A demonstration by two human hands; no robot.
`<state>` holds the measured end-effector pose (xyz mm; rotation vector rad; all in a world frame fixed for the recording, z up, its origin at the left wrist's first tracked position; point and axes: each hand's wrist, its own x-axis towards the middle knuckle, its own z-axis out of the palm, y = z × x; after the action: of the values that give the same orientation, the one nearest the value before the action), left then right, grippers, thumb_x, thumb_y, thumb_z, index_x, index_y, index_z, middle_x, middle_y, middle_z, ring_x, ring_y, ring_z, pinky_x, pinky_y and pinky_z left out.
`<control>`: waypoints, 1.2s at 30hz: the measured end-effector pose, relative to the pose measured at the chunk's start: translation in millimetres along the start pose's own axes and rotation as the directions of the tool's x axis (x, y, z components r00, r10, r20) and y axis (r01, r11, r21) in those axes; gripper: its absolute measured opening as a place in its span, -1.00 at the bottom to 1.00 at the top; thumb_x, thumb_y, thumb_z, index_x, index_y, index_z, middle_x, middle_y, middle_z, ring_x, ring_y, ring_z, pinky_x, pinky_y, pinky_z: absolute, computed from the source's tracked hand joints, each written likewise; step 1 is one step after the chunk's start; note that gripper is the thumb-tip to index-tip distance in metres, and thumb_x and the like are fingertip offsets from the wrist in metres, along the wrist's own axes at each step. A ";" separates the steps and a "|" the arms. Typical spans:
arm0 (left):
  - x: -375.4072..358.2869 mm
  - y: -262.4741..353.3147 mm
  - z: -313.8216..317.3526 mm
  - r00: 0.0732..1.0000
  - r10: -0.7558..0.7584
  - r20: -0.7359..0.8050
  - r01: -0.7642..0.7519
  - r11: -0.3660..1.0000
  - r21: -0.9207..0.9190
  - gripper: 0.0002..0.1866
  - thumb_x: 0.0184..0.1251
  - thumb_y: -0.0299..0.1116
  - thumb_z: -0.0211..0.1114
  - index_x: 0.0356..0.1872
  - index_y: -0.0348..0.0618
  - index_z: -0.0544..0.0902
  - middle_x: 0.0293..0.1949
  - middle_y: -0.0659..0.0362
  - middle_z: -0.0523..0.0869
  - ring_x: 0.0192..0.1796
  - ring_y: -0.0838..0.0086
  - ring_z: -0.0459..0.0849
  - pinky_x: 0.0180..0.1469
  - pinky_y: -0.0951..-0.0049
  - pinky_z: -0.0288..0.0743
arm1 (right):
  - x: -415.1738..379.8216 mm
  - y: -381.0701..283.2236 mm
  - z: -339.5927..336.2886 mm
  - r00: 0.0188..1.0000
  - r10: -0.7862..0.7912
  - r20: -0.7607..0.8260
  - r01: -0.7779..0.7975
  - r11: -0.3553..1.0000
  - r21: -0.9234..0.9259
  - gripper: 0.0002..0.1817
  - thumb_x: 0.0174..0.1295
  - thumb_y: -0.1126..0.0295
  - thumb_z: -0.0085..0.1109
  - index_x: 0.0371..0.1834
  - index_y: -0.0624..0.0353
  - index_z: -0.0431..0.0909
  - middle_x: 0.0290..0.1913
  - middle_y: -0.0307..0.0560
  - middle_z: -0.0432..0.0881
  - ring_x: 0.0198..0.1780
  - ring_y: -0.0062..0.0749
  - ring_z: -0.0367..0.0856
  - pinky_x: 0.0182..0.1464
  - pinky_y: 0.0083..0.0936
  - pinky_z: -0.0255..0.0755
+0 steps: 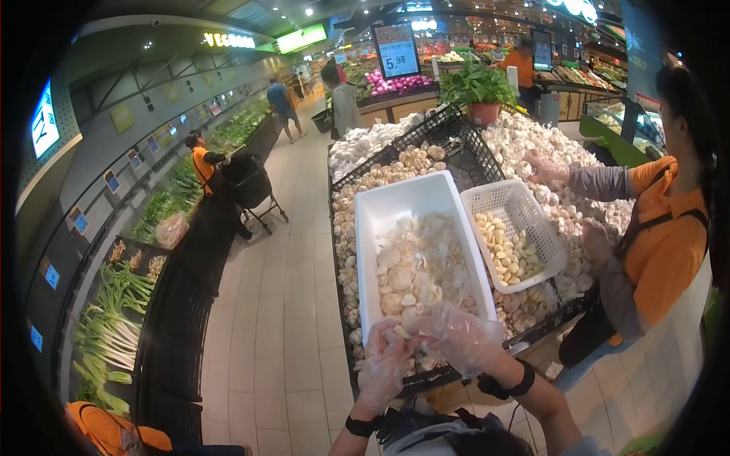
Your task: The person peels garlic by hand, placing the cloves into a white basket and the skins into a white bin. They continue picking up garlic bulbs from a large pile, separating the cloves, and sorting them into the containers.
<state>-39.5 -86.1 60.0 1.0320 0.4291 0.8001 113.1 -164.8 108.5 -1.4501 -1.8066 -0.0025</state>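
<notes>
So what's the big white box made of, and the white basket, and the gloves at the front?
The white box looks like matte foam, from its thick, pale walls, but could be plastic. The white basket seems to be hard plastic, slightly glossy, with rows of small holes. The gloves look like thin plastic film: see-through, wrinkly and shiny.

Both hands (384, 368) (464, 340) meet, fingers (432, 325) curled, forearms (549, 410) angled inward.
</notes>
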 end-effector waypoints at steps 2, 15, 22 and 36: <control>1.9 -1.3 -2.9 0.994 0.089 0.065 -0.103 0.957 0.271 -0.70 0.50 -0.31 0.09 0.14 -0.13 0.33 -0.12 0.10 0.62 -0.17 0.54 0.57 -0.03 0.47 0.46 | 1.8 2.0 0.4 1.000 0.017 -0.005 -0.016 0.998 0.066 -0.73 0.10 0.45 0.18 -0.09 0.04 0.56 -0.23 -0.10 0.54 -0.13 -0.23 0.56 -0.13 -0.30 0.46; 6.8 4.1 -9.8 1.000 0.006 -0.028 -0.007 1.000 -0.030 -0.69 0.47 -0.26 0.15 0.11 -0.14 0.41 -0.11 0.14 0.64 -0.12 0.57 0.58 0.01 0.51 0.48 | -31.7 86.4 34.5 0.900 0.409 -0.148 -0.412 0.911 0.009 -0.73 0.05 0.54 0.15 -0.14 0.09 0.58 -0.20 -0.08 0.59 -0.22 -0.17 0.58 -0.21 -0.32 0.48; 7.7 3.1 -2.2 0.998 -0.055 -0.021 0.056 0.998 0.039 -0.66 0.49 -0.18 0.13 0.10 -0.20 0.46 -0.15 0.17 0.65 -0.15 0.59 0.58 -0.04 0.56 0.45 | -11.9 49.2 13.8 0.988 0.065 -0.143 -0.078 0.993 -0.090 -0.62 0.07 0.53 0.18 0.01 0.05 0.56 -0.34 -0.02 0.56 -0.27 -0.12 0.56 -0.22 -0.26 0.47; -0.1 -22.6 14.3 0.993 -0.026 -0.118 0.091 0.803 0.589 -0.74 0.51 -0.26 0.08 0.01 -0.25 0.48 -0.30 0.27 0.49 -0.25 0.69 0.41 -0.19 0.67 0.34 | -8.7 8.8 14.3 0.988 0.135 0.072 -0.133 0.991 -0.034 -0.68 0.13 0.36 0.18 -0.01 0.00 0.55 -0.37 -0.09 0.52 -0.27 -0.16 0.57 -0.26 -0.30 0.45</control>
<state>-21.5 -100.8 46.7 1.5568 0.8348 0.6743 112.3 -162.3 89.7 -1.6085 -1.7707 0.0945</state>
